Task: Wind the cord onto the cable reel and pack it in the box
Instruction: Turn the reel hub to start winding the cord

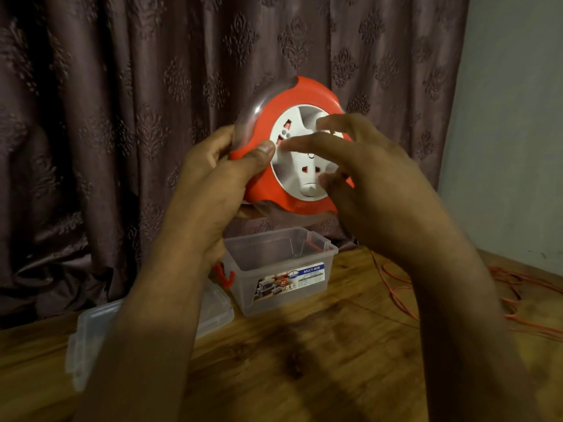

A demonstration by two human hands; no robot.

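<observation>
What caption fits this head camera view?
Left hand holds the red cable reel above an open clear box; right hand works its white hub.

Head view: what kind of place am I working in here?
Probably a room in a home: a heavy patterned curtain hangs behind a wooden table, beside a plain painted wall. No workshop fittings show.

One view only: head-worn, wide-angle. We look forward and down from above our own forearms, close in, with the left hand (pixel 213 175) and right hand (pixel 374 190) raised near frame centre. Beyond them we see the wooden tabletop (pixel 304 345) sloping away, edges bowed by the lens. The view faces a patterned curtain (pixel 122 102), with a pale wall (pixel 511 117) at right.
</observation>
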